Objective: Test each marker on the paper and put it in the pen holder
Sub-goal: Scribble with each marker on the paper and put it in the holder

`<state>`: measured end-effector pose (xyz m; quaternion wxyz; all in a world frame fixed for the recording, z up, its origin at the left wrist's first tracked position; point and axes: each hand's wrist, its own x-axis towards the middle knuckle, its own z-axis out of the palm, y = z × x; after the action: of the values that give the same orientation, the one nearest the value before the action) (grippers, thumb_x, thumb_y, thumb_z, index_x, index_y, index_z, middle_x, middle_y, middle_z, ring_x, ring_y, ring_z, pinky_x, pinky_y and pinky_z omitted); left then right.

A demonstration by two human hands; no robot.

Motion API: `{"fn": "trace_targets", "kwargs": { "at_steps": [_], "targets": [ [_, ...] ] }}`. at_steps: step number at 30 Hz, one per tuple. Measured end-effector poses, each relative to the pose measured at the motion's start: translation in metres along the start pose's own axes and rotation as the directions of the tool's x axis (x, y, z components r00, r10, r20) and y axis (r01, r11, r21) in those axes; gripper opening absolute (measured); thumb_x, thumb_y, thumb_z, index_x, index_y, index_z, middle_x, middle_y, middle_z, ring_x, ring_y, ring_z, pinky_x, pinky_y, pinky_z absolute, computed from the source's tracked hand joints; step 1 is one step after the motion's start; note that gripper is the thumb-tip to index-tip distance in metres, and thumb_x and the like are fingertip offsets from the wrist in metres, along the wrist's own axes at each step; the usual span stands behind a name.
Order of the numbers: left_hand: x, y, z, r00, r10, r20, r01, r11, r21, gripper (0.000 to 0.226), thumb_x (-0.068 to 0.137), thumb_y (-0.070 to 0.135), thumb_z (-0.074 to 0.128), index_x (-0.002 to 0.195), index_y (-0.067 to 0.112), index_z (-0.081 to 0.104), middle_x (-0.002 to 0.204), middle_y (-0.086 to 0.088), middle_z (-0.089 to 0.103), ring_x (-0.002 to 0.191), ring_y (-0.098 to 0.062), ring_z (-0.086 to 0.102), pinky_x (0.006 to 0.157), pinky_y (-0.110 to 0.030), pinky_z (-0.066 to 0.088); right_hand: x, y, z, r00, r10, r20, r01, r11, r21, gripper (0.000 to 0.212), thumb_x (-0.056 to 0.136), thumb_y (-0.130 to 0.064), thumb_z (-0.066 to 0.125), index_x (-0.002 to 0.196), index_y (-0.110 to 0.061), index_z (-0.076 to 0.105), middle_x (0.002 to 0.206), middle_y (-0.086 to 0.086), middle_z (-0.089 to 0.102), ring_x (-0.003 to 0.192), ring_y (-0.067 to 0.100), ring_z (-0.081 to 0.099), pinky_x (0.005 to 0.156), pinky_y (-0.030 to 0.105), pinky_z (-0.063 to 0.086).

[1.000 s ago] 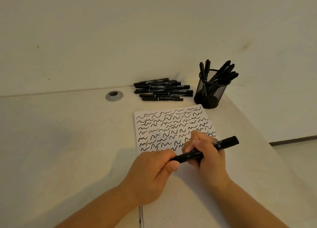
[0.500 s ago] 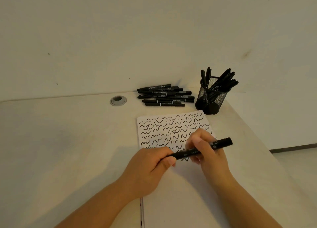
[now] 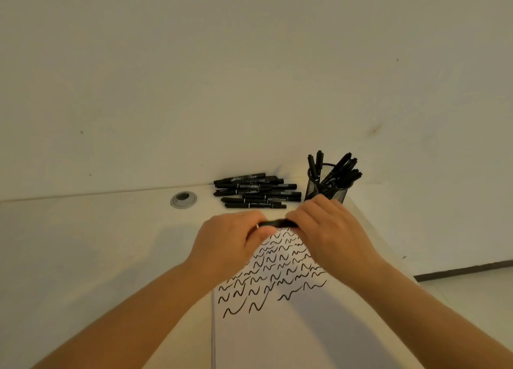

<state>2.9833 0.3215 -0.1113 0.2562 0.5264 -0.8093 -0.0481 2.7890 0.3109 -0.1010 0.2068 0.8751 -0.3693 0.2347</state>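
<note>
Both my hands hold one black marker [image 3: 276, 223] level above the far end of the paper [image 3: 277, 329]. My left hand [image 3: 230, 242] grips its left end and my right hand [image 3: 327, 231] grips its right part; only the short middle stretch shows. The white paper carries rows of black wavy test lines. A pile of black markers [image 3: 256, 191] lies at the back of the table. To its right stands the black mesh pen holder [image 3: 329, 188] with several markers upright in it, just behind my right hand.
A round grey cable grommet [image 3: 183, 199] sits in the table left of the marker pile. The wall runs right behind the pile and holder. The table's right edge [image 3: 394, 255] slants close past the paper, with floor beyond it.
Both hands have lifted the marker off the paper and carried it away from me toward the holder. The last wavy line now shows on the paper. The camera has tilted up.
</note>
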Motion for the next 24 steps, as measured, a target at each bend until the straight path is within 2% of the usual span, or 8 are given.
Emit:
{"fn": "trace_targets", "kwargs": {
  "at_steps": [3, 5, 8, 11, 13, 15, 19, 24],
  "targets": [
    [0.03, -0.026, 0.004, 0.995, -0.102, -0.02, 0.102, 0.994, 0.036, 0.034, 0.086, 0.057, 0.031, 0.091, 0.032, 0.054, 0.069, 0.012, 0.058, 0.058, 0.0, 0.052, 0.05, -0.018, 0.037, 0.021, 0.026, -0.004, 0.939, 0.339, 0.052, -0.343, 0.925, 0.162, 0.014, 0.086, -0.017, 0.061, 0.099, -0.011, 0.06, 0.082, -0.001, 0.06, 0.07, 0.013, 0.053, 0.062, 0.025, 0.047],
    [0.046, -0.047, 0.013, 0.99, -0.137, 0.03, 0.132, 0.981, 0.143, 0.026, 0.091, 0.048, 0.039, 0.1, 0.03, 0.055, 0.085, 0.011, 0.062, 0.071, -0.006, 0.056, 0.055, -0.021, 0.039, 0.029, 0.049, -0.006, 0.798, 0.602, 0.034, -0.565, 0.728, 0.389, 0.018, 0.09, -0.018, 0.056, 0.106, -0.015, 0.052, 0.083, -0.008, 0.055, 0.071, 0.011, 0.053, 0.062, 0.019, 0.042],
    [0.063, -0.075, 0.027, 0.982, -0.161, 0.099, 0.137, 0.967, 0.215, 0.026, 0.093, 0.037, 0.043, 0.115, 0.027, 0.053, 0.106, 0.006, 0.056, 0.094, -0.011, 0.051, 0.069, -0.025, 0.039, 0.035, 0.081, -0.006, 0.625, 0.78, -0.007, -0.622, 0.503, 0.6, 0.029, 0.087, -0.014, 0.06, 0.109, -0.022, 0.043, 0.082, -0.021, 0.054, 0.073, -0.001, 0.057, 0.05, 0.007, 0.04],
    [0.074, -0.092, 0.037, 0.971, -0.184, 0.15, 0.144, 0.958, 0.247, 0.028, 0.093, 0.033, 0.044, 0.119, 0.026, 0.051, 0.114, 0.003, 0.053, 0.102, -0.014, 0.048, 0.078, -0.028, 0.042, 0.041, 0.099, -0.004, 0.56, 0.828, -0.014, -0.575, 0.401, 0.713, 0.043, 0.085, -0.013, 0.062, 0.117, -0.026, 0.038, 0.088, -0.015, 0.056, 0.079, 0.0, 0.061, 0.044, 0.006, 0.043],
    [0.08, -0.098, 0.041, 0.969, -0.195, 0.151, 0.149, 0.95, 0.275, 0.028, 0.093, 0.033, 0.044, 0.119, 0.025, 0.052, 0.115, 0.002, 0.052, 0.103, -0.015, 0.047, 0.08, -0.031, 0.044, 0.044, 0.105, -0.002, 0.563, 0.826, -0.021, -0.559, 0.4, 0.726, 0.055, 0.084, -0.01, 0.061, 0.123, -0.035, 0.032, 0.091, -0.011, 0.057, 0.075, 0.002, 0.063, 0.043, 0.007, 0.043],
    [0.083, -0.101, 0.045, 0.969, -0.198, 0.146, 0.148, 0.944, 0.293, 0.028, 0.093, 0.033, 0.044, 0.118, 0.025, 0.052, 0.115, 0.002, 0.052, 0.104, -0.016, 0.047, 0.079, -0.031, 0.044, 0.044, 0.106, 0.005, 0.61, 0.792, -0.007, -0.583, 0.455, 0.673, 0.061, 0.085, -0.007, 0.059, 0.126, -0.041, 0.028, 0.09, -0.013, 0.054, 0.068, 0.0, 0.063, 0.043, 0.01, 0.046],
    [0.085, -0.104, 0.052, 0.979, -0.17, 0.113, 0.125, 0.936, 0.33, 0.028, 0.092, 0.036, 0.047, 0.118, 0.027, 0.053, 0.115, 0.002, 0.053, 0.104, -0.016, 0.047, 0.076, -0.029, 0.041, 0.037, 0.101, 0.023, 0.679, 0.733, 0.038, -0.637, 0.562, 0.528, 0.045, 0.09, -0.007, 0.051, 0.126, -0.03, 0.037, 0.083, -0.013, 0.052, 0.067, 0.003, 0.06, 0.06, 0.028, 0.054],
    [0.085, -0.107, 0.053, 0.979, -0.166, 0.117, 0.115, 0.928, 0.354, 0.031, 0.09, 0.038, 0.048, 0.12, 0.027, 0.051, 0.116, 0.002, 0.052, 0.105, -0.016, 0.046, 0.075, -0.028, 0.038, 0.029, 0.092, 0.039, 0.732, 0.674, 0.099, -0.64, 0.632, 0.436, 0.03, 0.094, -0.011, 0.045, 0.124, -0.017, 0.046, 0.097, 0.004, 0.06, 0.079, 0.018, 0.055, 0.067, 0.03, 0.043]
  ]
}}
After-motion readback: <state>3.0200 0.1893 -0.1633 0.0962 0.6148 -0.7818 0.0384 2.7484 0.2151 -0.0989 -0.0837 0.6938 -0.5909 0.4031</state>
